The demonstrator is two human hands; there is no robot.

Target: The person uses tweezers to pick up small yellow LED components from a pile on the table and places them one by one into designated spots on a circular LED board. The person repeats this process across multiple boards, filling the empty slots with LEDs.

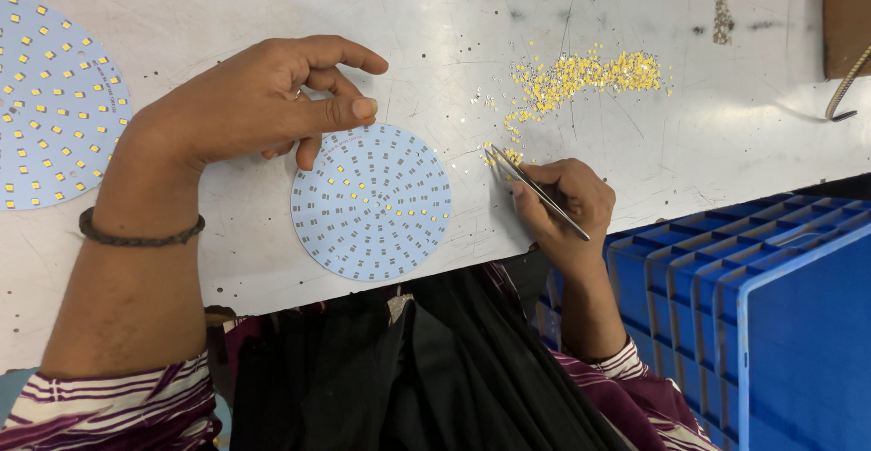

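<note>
**Op:** Scratched white bench (635,142) fills my view, and a round pale-blue circuit disc (371,202) lies flat near its front edge, partly studded with small yellow chips around its middle.

**Desk:** Where are the hands against it?

**Op:** I see the left hand (263,97) hovering over the disc's upper left rim, thumb and forefinger curled toward each other, with nothing I can make out between them; a middle fingertip looks to touch the rim. The right hand (567,206) sits just right of the disc, apart from it, its grip closed around thin metal tweezers (537,191).

**Desk:** And the tweezer tips?

**Op:** They point up and left into a small cluster of loose yellow chips (581,74) on the bench, between the disc and the main scatter further back. Whether a chip is caught in the tips is too small for me to tell.

**Desk:** Anything else around?

**Op:** A second disc (50,102), more fully covered with chips, lies at the far left, well apart. Blue plastic crates (771,324) stand below the bench at right. I see a dark bracelet (141,233) on the left wrist.
</note>
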